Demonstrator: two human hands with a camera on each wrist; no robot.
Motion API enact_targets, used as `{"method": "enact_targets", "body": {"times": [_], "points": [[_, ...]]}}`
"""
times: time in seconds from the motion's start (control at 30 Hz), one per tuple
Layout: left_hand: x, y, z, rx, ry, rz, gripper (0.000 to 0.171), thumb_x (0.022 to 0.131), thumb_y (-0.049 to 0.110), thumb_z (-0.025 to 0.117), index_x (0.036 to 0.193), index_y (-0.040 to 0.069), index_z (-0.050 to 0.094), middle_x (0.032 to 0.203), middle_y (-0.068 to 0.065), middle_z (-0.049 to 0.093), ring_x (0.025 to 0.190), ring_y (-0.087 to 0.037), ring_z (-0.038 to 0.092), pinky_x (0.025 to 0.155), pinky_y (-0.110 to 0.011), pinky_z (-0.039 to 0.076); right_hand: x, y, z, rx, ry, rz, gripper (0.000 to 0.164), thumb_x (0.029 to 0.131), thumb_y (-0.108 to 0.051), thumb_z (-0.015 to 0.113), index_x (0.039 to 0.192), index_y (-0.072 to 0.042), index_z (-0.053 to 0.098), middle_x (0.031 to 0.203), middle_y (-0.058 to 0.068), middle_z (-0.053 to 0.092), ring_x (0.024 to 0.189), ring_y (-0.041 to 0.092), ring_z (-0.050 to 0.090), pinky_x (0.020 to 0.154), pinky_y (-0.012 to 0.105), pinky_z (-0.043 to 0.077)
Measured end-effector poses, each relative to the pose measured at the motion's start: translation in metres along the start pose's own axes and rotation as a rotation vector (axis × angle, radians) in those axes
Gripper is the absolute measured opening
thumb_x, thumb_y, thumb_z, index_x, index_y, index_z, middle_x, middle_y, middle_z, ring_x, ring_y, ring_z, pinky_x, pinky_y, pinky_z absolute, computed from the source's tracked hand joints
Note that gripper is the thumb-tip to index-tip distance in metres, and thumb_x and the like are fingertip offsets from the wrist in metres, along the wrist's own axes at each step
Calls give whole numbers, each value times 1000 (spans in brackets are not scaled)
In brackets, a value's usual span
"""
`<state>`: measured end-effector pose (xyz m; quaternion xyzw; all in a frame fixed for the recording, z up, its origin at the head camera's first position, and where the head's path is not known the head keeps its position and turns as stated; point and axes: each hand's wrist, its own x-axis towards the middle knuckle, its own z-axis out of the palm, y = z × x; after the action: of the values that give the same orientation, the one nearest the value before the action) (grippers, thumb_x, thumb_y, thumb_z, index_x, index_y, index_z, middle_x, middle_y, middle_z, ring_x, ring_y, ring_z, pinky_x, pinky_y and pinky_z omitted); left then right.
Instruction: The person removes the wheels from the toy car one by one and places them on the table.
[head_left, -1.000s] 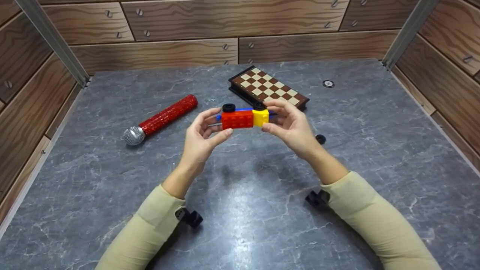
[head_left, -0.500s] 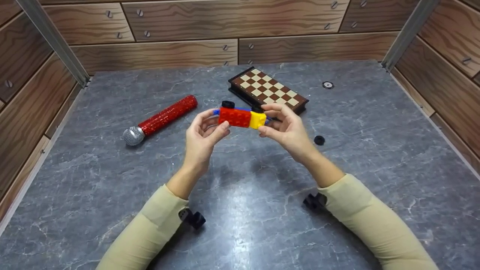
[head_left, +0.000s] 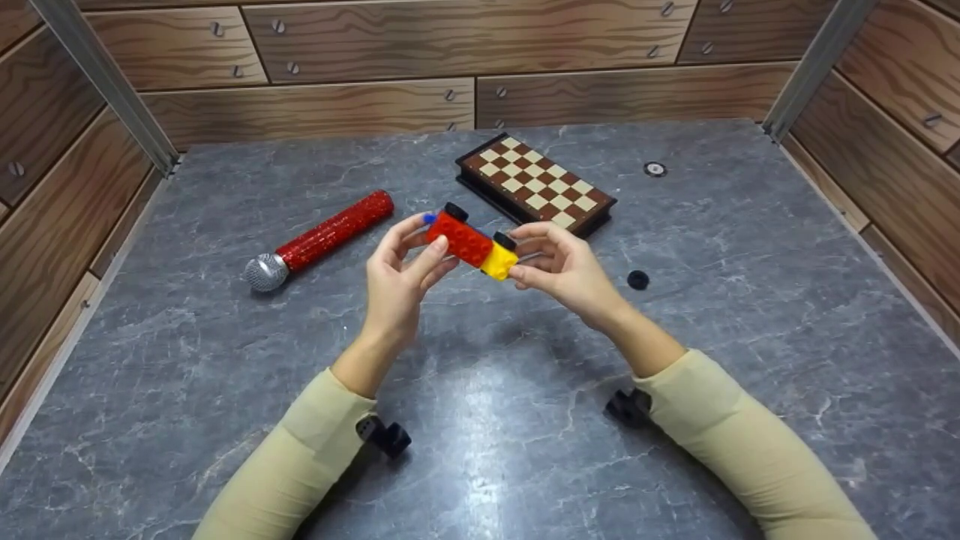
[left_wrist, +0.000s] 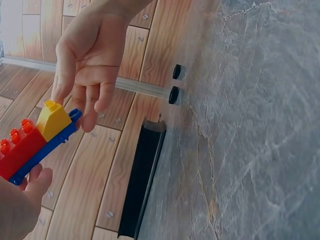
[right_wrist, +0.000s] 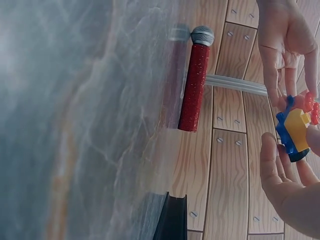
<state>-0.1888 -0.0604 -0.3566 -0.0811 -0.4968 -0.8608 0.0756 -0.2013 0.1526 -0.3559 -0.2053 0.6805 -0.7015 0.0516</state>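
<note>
Holding brick car [head_left: 471,243] aloft between both hands, above tabletop [head_left: 480,390].
Slanting long axis: left hand [head_left: 395,279] fingers pinching higher red end, right hand [head_left: 564,271] fingers pinching lower yellow end.

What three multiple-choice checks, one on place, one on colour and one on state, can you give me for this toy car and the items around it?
1. Where does the loose black wheel lie?
A. On the grey stone-pattern table, on the person's right side
B. On the chessboard
C. Beside the microphone

2. What colour is the brick at the right-hand end of the brick toy car?
A. Green
B. Yellow
C. White

3. How is the car held?
A. Flat on the table
B. By one hand
C. Off the table, tilted, by both hands

Answers: 1 A, it sits on bare table beyond the right hand. 2 B, yellow follows red. 3 C, the left hand holds the other end.
</note>
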Motion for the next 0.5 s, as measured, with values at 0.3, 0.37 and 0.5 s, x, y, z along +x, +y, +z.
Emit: {"method": "enact_targets", "body": {"times": [0.3,0.37,0.5], "points": [[-2,1,-1,2,-17,-23,39,84,2,66,120,-1,53,106,-19,52,86,-27,60,77,-45,53,-3,2,-6,-88,-29,12,40,82,1,68,120,1,52,113,21,58,98,39,57,76,37,53],[-3,1,-2,7,-33,-32,38,83,1,66,120,-1,54,106,-19,52,87,-28,59,76,-45,54,-3,2,-8,-108,-14,15,38,83,0,67,118,0,54,112,21,58,97,36,58,76,37,53],[-4,0,-2,20,-81,-52,39,83,1,67,119,-1,55,107,-20,53,87,-29,59,76,-46,53,-2,1,-10,-107,-4,17,35,83,0,66,117,0,54,111,23,58,91,29,61,74,35,54]]}}
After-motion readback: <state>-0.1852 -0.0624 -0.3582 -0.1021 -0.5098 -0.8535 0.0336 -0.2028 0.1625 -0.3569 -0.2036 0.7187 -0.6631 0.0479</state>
